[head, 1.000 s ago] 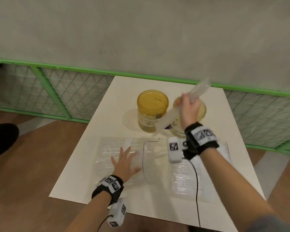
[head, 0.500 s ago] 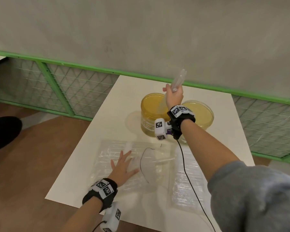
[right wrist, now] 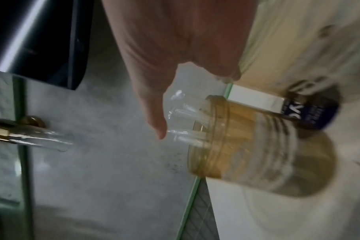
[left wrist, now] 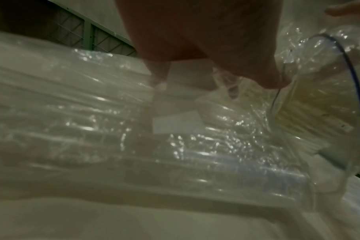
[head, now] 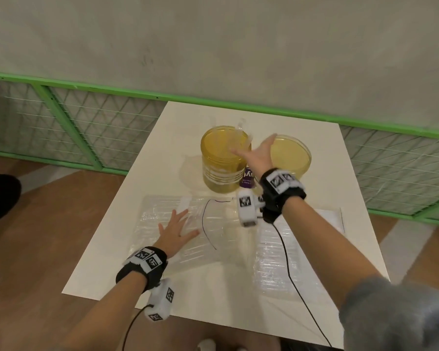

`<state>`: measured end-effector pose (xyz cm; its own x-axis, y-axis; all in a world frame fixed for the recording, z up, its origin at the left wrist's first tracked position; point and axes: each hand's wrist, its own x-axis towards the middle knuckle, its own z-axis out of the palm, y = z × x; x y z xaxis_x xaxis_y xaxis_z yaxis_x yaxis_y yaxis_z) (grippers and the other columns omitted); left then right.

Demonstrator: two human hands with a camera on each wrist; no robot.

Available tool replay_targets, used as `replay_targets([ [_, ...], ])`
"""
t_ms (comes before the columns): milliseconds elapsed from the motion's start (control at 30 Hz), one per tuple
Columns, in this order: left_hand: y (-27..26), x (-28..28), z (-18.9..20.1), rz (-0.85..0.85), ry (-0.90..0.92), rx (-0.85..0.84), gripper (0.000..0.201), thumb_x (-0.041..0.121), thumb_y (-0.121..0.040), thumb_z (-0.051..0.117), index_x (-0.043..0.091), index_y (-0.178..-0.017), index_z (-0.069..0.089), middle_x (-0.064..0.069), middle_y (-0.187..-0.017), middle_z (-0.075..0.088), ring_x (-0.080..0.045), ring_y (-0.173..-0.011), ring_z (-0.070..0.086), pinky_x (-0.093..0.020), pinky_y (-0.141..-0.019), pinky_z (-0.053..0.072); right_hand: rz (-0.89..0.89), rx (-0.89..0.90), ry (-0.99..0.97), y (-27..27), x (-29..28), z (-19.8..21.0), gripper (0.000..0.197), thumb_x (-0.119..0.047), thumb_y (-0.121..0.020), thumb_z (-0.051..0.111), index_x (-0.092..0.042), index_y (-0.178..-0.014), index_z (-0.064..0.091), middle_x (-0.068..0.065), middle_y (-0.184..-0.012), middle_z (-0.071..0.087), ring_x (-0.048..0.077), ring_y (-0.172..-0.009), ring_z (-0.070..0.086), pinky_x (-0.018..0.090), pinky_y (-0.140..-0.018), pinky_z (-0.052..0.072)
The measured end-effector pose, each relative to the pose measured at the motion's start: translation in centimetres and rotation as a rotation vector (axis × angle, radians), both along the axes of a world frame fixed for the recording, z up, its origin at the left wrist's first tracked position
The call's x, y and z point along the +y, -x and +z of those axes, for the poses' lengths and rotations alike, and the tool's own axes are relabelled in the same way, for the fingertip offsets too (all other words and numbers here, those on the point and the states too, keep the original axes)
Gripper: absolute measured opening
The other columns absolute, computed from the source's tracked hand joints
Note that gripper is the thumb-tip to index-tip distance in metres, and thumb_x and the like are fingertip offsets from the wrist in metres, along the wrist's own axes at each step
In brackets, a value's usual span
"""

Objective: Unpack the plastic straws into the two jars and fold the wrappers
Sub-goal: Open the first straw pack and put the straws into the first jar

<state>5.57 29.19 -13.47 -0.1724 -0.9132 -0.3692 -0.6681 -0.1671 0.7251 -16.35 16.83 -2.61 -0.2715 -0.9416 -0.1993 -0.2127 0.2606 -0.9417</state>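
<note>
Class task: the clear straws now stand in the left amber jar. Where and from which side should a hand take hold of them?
Grip the straws by their upper ends, coming from above. Those ends stick out past the rim of the left amber jar, while its wall encloses the rest. The right hand hovers open beside them.

I see a white tabletop with its far edge against a green-framed mesh fence. Two amber jars stand upright on it toward the back, touching or nearly so: the left jar ribbed, the right jar with a purple label low on its side. In front of them lie clear plastic packs of straws: one pack flat at the near left, its open end with a dark rim facing right, and another pack flat at the near right.
</note>
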Motion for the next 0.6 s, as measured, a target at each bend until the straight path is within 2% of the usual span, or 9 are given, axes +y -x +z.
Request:
replay_targets([
  [67,0.0,0.3,0.0,0.007,0.005,0.011,0.067,0.041,-0.090,0.052,0.026,-0.146,0.018,-0.002,-0.158,0.004,-0.016,-0.146,-0.005,-0.045,-0.112,-0.020,-0.072,0.029,0.046,-0.3,4.3,-1.4,0.123,-0.020,-0.069,0.082,-0.014,-0.149,-0.011,0.008,-0.158,0.008,0.023,-0.144,0.014,0.039,-0.118,0.018],
  [133,0.1,0.5,-0.1,0.001,0.017,0.021,0.066,0.040,-0.091,0.052,0.025,-0.146,0.018,-0.001,-0.158,0.005,-0.014,-0.146,-0.007,-0.044,-0.111,-0.021,-0.094,0.098,0.271,-1.3,8.7,-3.2,0.096,-0.010,-0.075,0.075,-0.011,-0.148,0.012,0.007,-0.153,0.021,0.019,-0.140,0.022,0.030,-0.116,0.022],
  [200,0.1,0.5,-0.3,0.000,0.016,0.014,0.066,0.041,-0.091,0.051,0.025,-0.146,0.018,-0.002,-0.158,0.005,-0.014,-0.145,-0.007,-0.044,-0.111,-0.022,-0.028,0.205,0.437,-2.2,11.3,-4.9,0.070,-0.001,-0.076,0.067,-0.008,-0.137,0.035,0.006,-0.139,0.037,0.012,-0.129,0.034,0.020,-0.109,0.030],
  [233,0.0,0.5,-0.4,0.007,0.012,0.014,0.067,0.043,-0.091,0.050,0.026,-0.146,0.018,-0.003,-0.158,0.004,-0.015,-0.146,-0.005,-0.043,-0.111,-0.021,0.008,0.222,0.442,-2.4,11.8,-5.8,0.057,0.002,-0.076,0.064,-0.007,-0.129,0.044,0.005,-0.129,0.045,0.011,-0.120,0.041,0.017,-0.103,0.035],
  [300,-0.3,0.5,-0.5,0.027,0.018,0.027,0.069,0.049,-0.089,0.050,0.029,-0.146,0.017,-0.004,-0.158,0.002,-0.016,-0.146,-0.002,-0.043,-0.111,-0.021,0.076,0.156,0.237,-2.8,12.7,-7.0,0.027,0.001,-0.081,0.060,-0.008,-0.106,0.057,0.002,-0.101,0.060,0.013,-0.096,0.056,0.019,-0.085,0.046],
  [367,-0.3,0.7,-0.5,0.024,0.029,0.051,0.079,0.061,-0.080,0.047,0.027,-0.146,0.020,-0.003,-0.158,0.006,-0.013,-0.146,-0.004,-0.043,-0.111,-0.022,0.177,0.063,-0.099,-3.5,14.2,-8.5,0.007,-0.004,-0.087,0.055,-0.007,-0.087,0.061,0.004,-0.075,0.064,0.019,-0.074,0.063,0.030,-0.079,0.055],
  [467,-0.1,1.4,-0.6,-0.018,0.061,0.055,0.088,0.068,-0.070,0.038,0.023,-0.145,0.024,0.002,-0.157,0.010,-0.012,-0.145,-0.008,-0.045,-0.111,-0.022,0.157,0.017,-0.352,-4.7,15.4,-10.9,0.022,-0.007,-0.090,0.050,0.001,-0.075,0.064,0.006,-0.062,0.062,0.018,-0.056,0.061,0.037,-0.077,0.058],
  [533,0.0,1.7,-0.8,-0.029,0.070,0.037,0.088,0.071,-0.073,0.038,0.023,-0.145,0.024,0.004,-0.157,0.010,-0.012,-0.145,-0.009,-0.046,-0.111,-0.022,0.146,0.093,-0.400,-5.1,14.9,-11.4,0.027,-0.019,-0.091,0.053,0.003,-0.081,0.065,0.004,-0.060,0.062,0.016,-0.053,0.059,0.036,-0.075,0.058],
  [600,-0.1,1.7,-1.2,-0.047,0.075,-0.002,0.078,0.065,-0.083,0.043,0.024,-0.145,0.023,0.004,-0.157,0.010,-0.012,-0.145,-0.011,-0.048,-0.111,-0.022,0.186,0.140,-0.490,-5.4,14.3,-11.3,0.040,-0.035,-0.090,0.053,0.003,-0.092,0.065,0.003,-0.061,0.063,0.019,-0.059,0.063,0.035,-0.076,0.058],
])
